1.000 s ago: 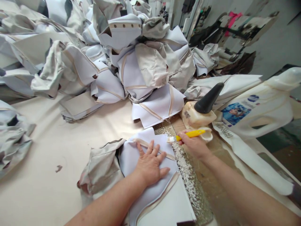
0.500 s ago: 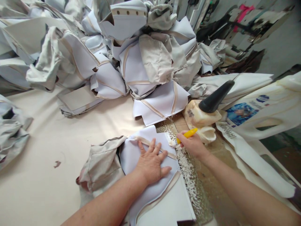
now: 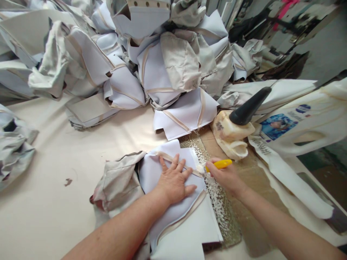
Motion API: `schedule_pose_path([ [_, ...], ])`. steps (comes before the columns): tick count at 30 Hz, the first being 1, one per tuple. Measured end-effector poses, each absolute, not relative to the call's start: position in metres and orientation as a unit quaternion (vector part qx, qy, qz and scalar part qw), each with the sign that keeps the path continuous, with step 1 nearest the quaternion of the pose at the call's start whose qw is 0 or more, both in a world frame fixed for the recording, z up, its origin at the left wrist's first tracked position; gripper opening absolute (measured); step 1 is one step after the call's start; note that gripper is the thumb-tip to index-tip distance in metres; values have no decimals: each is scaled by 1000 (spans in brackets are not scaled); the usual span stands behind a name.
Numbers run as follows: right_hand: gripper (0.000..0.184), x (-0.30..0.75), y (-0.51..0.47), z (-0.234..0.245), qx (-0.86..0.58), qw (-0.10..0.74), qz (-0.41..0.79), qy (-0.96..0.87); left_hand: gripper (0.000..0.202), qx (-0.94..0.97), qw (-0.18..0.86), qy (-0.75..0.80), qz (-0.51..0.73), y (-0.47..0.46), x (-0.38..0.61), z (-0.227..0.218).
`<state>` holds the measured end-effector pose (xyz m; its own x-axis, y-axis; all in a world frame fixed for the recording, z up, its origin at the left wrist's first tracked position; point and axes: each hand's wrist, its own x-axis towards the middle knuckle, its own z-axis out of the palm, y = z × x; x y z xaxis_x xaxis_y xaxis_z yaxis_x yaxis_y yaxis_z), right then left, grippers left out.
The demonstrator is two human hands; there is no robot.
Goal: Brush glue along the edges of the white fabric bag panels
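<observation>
My left hand (image 3: pixel 175 181) lies flat with fingers spread on a pale lavender sewn bag panel (image 3: pixel 153 175) with beige tape strips. Grey-beige fabric (image 3: pixel 119 180) is bunched at the panel's left side. In my right hand (image 3: pixel 226 178) is a brush with a yellow handle (image 3: pixel 221 164), held closed between the fingers. The brush's whitish tip touches the panel's right edge, where a white wet-looking strip shows. Under that edge lies a board crusted with white specks (image 3: pixel 221 204). A white sheet-like part (image 3: pixel 187 234) extends below the panel toward me.
Behind the board stands a stained cut-open plastic container (image 3: pixel 225 130) with a black cone (image 3: pixel 251 106) on it. A large white jug (image 3: pixel 311 115) lies to the right. Sewn pieces (image 3: pixel 162 68) are heaped across the back. Brown cardboard (image 3: pixel 252 206) lies under my right forearm.
My right hand has drawn the brush along the panel's edge toward me, and its handle tilts flatter. My left hand stays on the panel. The view has shifted slightly.
</observation>
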<state>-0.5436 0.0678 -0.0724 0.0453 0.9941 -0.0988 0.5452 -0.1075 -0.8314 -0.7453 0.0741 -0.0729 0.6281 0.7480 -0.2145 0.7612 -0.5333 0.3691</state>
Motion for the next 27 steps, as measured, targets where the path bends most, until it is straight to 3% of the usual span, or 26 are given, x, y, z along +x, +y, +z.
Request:
schedule_pose_path([
  [4,29,-543,67,-68,-651,301,360,-597,56,878,208,431,-6,73,-745,-77],
  [11,30,-551,92,-76,-656,357,304,-592,55,880,194,433,-7,73,-744,-76],
  [18,30,-544,19,-70,-654,309,358,-590,55,881,188,433,-4,72,-743,-78],
  [27,30,-545,32,-70,-637,328,349,-604,56,880,185,438,-13,72,-742,-79],
])
